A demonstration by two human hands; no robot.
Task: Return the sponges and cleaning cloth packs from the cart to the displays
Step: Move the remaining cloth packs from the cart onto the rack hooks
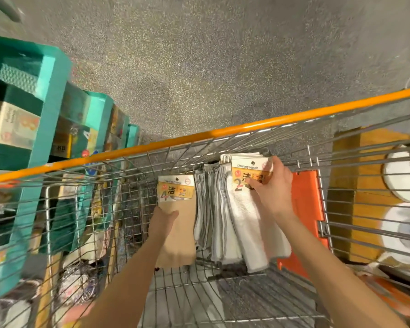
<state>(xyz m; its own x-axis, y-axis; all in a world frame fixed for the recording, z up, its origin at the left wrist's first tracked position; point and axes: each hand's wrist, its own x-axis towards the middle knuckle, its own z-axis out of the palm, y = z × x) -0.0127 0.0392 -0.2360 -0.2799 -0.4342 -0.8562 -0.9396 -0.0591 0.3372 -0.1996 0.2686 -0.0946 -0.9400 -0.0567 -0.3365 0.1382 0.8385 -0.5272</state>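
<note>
In the cart (199, 136), left hand (163, 221) grips the beige pack (178, 242), right hand (273, 185) the white pack (244, 223); both lie lengthwise, labels away.

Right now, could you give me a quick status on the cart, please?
Left hand holds beige cloth pack. Right hand grips white cloth pack. Both inside cart; striped cloths between.

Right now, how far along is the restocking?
Done: cannot tell from this view. In hand: left hand grips a beige cloth pack; right hand grips white towel packs, both inside the cart. Left: carrying these and the grey-striped packs to the teal displays.
</note>
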